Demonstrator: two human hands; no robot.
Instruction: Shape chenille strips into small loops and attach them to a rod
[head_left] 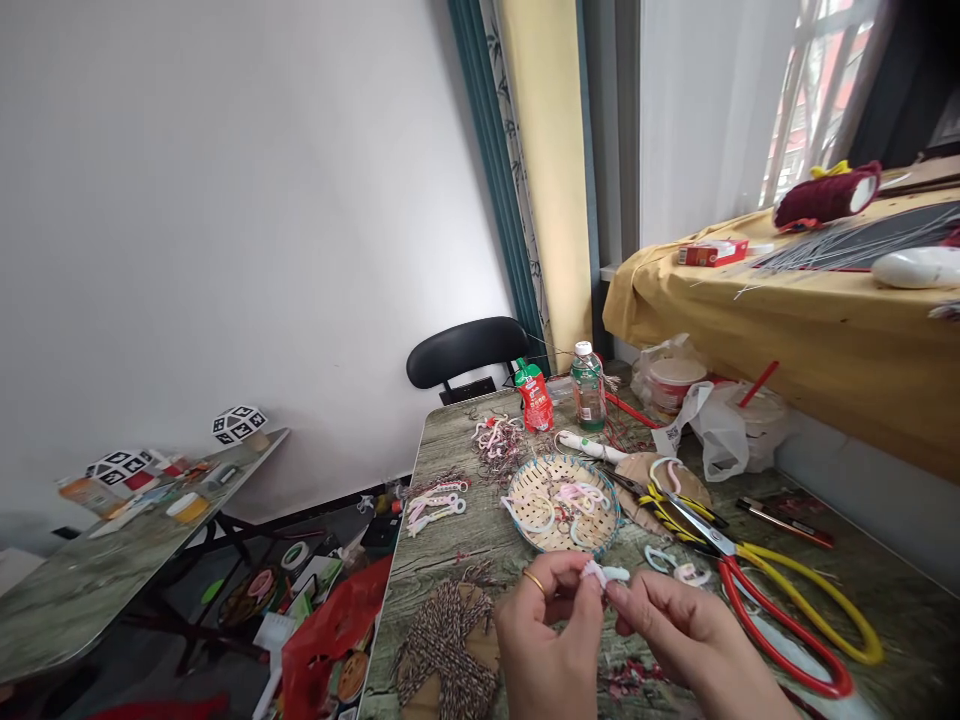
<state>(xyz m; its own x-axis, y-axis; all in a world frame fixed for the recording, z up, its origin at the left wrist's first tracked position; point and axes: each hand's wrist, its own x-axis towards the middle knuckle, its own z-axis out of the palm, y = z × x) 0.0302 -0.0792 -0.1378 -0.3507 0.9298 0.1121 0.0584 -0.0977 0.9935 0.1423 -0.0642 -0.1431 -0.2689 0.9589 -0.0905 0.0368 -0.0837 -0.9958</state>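
Both hands meet over the near part of the table (442,450). My left hand (551,625) pinches a fluffy pastel cord (598,573), pink-white with a pale mint end. My right hand (667,625) grips the same cord from the right, close to the other fingertips. Just beyond them is a round woven basket (564,545) with a blue-stitched rim, holding curled pastel pieces. Red-handled scissors (739,575) and yellow-handled pliers (832,615) lie to the right. A card wound with brown speckled yarn (450,645) is at the left.
Pastel looped strands (436,508) and tangled yarn (501,440) lie further left. Behind the basket stand a red pouch (534,400) and a bottle (589,390). Bagged cups (742,420) are at the back right, below a yellow-draped ledge (690,300). A second table (97,590) stands left.
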